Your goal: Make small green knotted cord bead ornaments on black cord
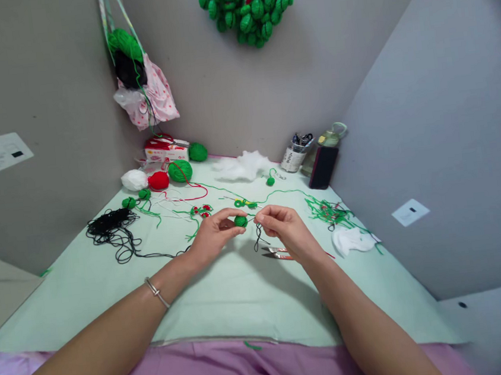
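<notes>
Between thumb and forefinger, my left hand holds a small green crocheted ball. Just to its right, my right hand pinches black yarn; loops of it dangle under the fingertips. A thin dark line spans from the ball to those fingers, and I cannot tell whether it is yarn or a needle. Below the right hand lie scissors, blades pointing left, partly hidden by the hand. Beyond the hands are a yellow and green crocheted piece and small red and green crocheted pieces.
A black yarn tangle lies left, near white, red and green yarn balls. White stuffing, a pen cup and a phone stand behind. Green yarn scraps lie right. A bag hangs back left.
</notes>
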`<act>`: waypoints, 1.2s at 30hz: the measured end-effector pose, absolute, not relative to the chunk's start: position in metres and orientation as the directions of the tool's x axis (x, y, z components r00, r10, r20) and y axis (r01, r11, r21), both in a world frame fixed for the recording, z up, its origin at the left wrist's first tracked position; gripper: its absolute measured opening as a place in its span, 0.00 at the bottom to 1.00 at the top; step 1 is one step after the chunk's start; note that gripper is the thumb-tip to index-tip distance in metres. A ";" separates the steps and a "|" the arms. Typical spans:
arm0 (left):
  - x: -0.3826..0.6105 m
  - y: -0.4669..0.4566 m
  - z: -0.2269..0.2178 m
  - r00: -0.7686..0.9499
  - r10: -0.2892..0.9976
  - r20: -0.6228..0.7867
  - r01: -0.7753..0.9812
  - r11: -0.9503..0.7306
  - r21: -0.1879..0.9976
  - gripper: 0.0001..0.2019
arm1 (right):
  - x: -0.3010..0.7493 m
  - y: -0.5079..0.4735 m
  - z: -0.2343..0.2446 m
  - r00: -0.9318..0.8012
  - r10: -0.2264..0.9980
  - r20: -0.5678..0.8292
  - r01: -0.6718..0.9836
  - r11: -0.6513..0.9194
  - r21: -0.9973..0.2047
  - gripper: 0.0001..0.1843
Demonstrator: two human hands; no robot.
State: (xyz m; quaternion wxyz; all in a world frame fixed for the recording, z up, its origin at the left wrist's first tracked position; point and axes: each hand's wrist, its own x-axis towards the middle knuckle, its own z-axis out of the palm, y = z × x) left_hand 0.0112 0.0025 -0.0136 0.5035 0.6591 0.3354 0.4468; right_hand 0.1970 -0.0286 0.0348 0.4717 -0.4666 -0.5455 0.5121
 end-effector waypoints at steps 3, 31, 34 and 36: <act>0.010 0.005 -0.011 0.389 0.900 0.199 -0.071 -0.186 0.980 0.17 | 0.194 -0.033 0.036 -0.087 0.989 0.120 0.128 0.130 -0.983 0.13; 0.003 0.009 -0.002 0.404 0.911 0.085 -0.411 0.098 0.907 0.17 | 0.186 -0.044 0.025 -0.035 0.909 0.416 0.239 0.411 -0.880 0.14; 0.003 0.009 -0.002 0.410 0.907 0.095 -0.416 0.093 0.904 0.17 | 0.187 -0.044 0.026 -0.029 0.908 0.417 0.268 0.409 -0.872 0.09; 0.003 0.009 -0.002 0.414 0.904 0.106 -0.426 0.090 0.900 0.16 | 0.188 -0.044 0.026 -0.036 0.880 0.473 0.358 0.453 -0.816 0.07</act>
